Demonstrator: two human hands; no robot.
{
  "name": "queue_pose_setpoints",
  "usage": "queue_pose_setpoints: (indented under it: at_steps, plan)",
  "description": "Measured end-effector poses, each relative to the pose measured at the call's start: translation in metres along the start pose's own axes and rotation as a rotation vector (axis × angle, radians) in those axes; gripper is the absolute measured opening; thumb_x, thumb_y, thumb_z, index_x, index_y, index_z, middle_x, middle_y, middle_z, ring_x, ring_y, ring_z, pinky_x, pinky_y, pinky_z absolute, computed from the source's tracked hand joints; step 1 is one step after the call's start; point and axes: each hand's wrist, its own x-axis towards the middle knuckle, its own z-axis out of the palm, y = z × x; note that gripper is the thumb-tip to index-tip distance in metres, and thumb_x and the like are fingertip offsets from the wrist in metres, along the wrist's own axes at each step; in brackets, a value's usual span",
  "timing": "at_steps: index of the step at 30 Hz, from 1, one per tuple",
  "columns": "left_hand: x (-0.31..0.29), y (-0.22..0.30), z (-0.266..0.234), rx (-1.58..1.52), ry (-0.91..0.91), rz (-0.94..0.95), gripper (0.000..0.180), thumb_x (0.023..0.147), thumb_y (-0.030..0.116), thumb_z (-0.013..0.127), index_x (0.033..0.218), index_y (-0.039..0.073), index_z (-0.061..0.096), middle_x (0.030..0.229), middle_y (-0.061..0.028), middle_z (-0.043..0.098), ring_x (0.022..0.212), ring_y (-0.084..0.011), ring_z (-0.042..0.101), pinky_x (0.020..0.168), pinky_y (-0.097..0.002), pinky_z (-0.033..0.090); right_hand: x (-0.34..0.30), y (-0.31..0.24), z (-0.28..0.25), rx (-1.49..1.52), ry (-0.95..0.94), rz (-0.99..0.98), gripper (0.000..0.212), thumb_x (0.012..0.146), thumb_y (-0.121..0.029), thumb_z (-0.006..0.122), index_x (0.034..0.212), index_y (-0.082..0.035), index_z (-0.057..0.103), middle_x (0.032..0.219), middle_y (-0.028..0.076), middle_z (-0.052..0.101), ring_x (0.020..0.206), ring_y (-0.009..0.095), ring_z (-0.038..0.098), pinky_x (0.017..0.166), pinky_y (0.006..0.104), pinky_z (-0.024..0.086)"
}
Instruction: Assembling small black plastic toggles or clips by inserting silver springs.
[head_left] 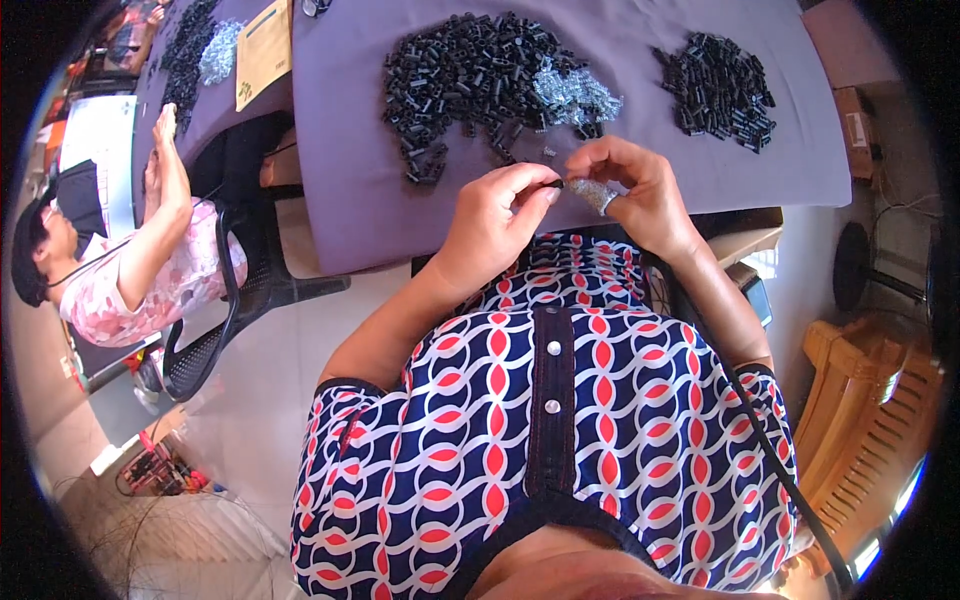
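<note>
My left hand (500,215) is closed in a pinch, with a small black tube-like piece (556,184) between thumb and forefinger. Close beside it on the right, my right hand (645,195) curls its fingers toward that piece. Something grainy and silvery (592,192) lies along the right thumb; whether it is a covering or a clump of small pieces I cannot tell. What the right fingertips hold is too small to make out. Beyond the hands spreads a large heap of short black pieces (450,80), with a pile of tiny shiny silvery pieces (580,97) at its right side.
A second heap of black pieces (715,90) is farther right on the grey-purple tablecloth (360,220). At left, another person (150,250) sits on a black chair (255,270), near a yellow envelope (263,50). A wooden chair (865,430) stands at lower right.
</note>
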Motion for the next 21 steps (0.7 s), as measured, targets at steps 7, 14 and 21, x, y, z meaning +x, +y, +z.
queue_pose_setpoints:
  at_steps: [7, 14, 21]
  plan:
    - [0.001, -0.002, 0.003, 0.084, 0.018, 0.099, 0.015, 0.092, 0.003, 0.068, 0.106, -0.002, 0.07, 0.092, -0.0077, 0.074, 0.083, -0.0104, 0.068, 0.073, -0.0257, 0.054, -0.004, -0.001, -0.002, -0.056, -0.043, 0.034, 0.044, 0.073, 0.021, 0.053, 0.11, 0.001, 0.065, 0.106, 0.005, 0.067, 0.103, 0.015, 0.065, 0.095, 0.0304, 0.051]
    - [-0.003, -0.003, 0.002, -0.191, -0.078, -0.09, 0.014, 0.095, 0.006, 0.064, 0.106, -0.003, 0.068, 0.093, -0.0109, 0.074, 0.085, -0.0139, 0.069, 0.074, -0.027, 0.053, -0.003, -0.011, -0.005, -0.03, -0.095, 0.08, 0.032, 0.081, 0.017, 0.062, 0.11, 0.002, 0.065, 0.103, 0.004, 0.066, 0.1, 0.013, 0.065, 0.095, 0.0298, 0.051]
    - [-0.001, -0.01, 0.005, -0.347, -0.001, 0.015, 0.018, 0.097, 0.002, 0.063, 0.114, -0.004, 0.066, 0.098, -0.0031, 0.069, 0.089, -0.0056, 0.063, 0.076, -0.0207, 0.05, -0.005, -0.002, -0.004, 0.104, -0.109, 0.081, 0.037, 0.08, 0.018, 0.059, 0.111, 0.001, 0.064, 0.101, 0.002, 0.064, 0.1, 0.012, 0.063, 0.095, 0.029, 0.051]
